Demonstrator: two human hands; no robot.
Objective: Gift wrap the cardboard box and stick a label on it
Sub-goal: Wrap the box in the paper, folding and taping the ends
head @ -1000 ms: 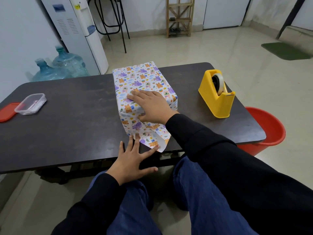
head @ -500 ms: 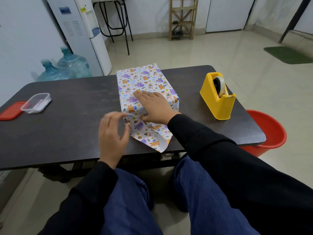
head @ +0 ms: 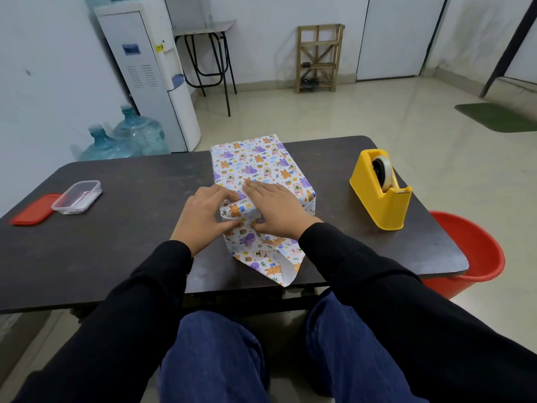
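Plain office or utility room, not a home kitchen or shop. Indicators: bare white walls (head: 43,82) and pale tiled floor (head: 348,117); water dispenser (head: 151,77) at 11 o'clock with two spare bottles (head: 139,135) beside it; metal-legged stand (head: 209,53) and wooden rack (head: 318,58) at 12 o'clock; white door (head: 398,36) at 1 o'clock; green mat (head: 497,116) at 2 o'clock; dark worktop (head: 130,228) carrying a tape dispenser (head: 380,196); red bucket (head: 476,257) at 3 o'clock.

Table (head: 116,242): box (head: 255,164) at centre, left hand (head: 203,216) and right hand (head: 279,209) on its near end. Tape dispenser (head: 380,199) to the right; container (head: 77,197) and lid (head: 35,209) far left. Bucket (head: 476,257) on the floor, right.
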